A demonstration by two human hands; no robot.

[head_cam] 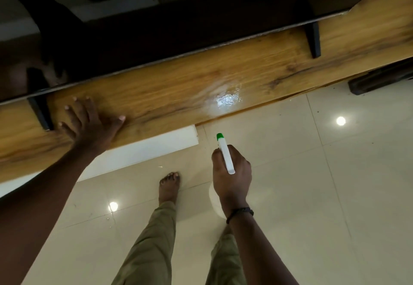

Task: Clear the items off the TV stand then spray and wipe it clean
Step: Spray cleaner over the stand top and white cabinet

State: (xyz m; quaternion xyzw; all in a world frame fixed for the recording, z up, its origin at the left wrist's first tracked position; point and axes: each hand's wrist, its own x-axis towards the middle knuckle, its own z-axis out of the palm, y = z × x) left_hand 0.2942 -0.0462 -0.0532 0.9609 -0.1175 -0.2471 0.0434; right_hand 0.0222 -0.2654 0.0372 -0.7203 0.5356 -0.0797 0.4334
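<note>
Your TV stand (169, 88) has a honey-brown wood-grain top with darker streaks and a pale, glossy wet patch (226, 99). Its drawer front (143, 150) is white. The spray bottle (225, 154) you hold is white with a green nozzle tip. The floor tiles (324, 173) are cream. The TV (156, 23) is black, your trousers (152, 246) olive, your wristband (240, 212) black.

TV stand (169, 88): wood-grain top, wet glossy patch | spray bottle (225, 154): white, green nozzle, held before stand edge
</note>
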